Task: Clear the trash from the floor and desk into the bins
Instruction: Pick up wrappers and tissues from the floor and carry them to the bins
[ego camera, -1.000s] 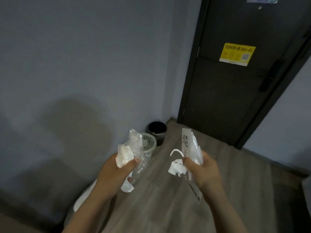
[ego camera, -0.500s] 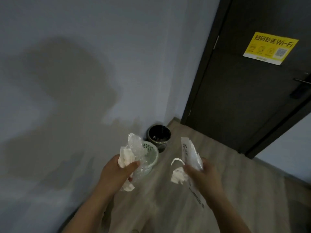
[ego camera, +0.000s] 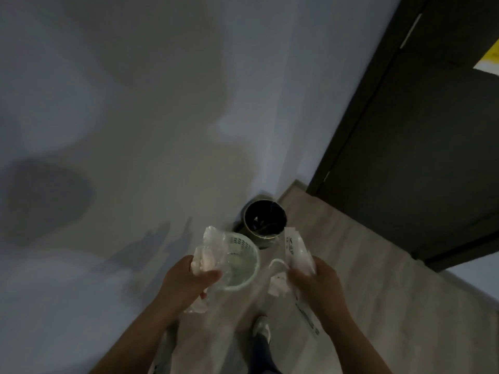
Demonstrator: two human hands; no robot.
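Both bins now sit nearer at frame centre: white basket (ego camera: pixel 243 261) below black bin (ego camera: pixel 264 221). My left hand (ego camera: pixel 186 282) clutches crumpled plastic (ego camera: pixel 213 249); my right hand (ego camera: pixel 318 282) grips a white wrapper (ego camera: pixel 298 252) beside the dark door (ego camera: pixel 421 147).

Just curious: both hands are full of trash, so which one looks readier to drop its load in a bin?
Likely the left hand: its crumpled wrappers overlap the pale basket bin.

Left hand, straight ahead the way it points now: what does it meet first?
Probably the pale green basket bin. The left hand, shut on crumpled clear plastic and tissue, points toward its rim; the black bin lies beyond. Depth is unclear.
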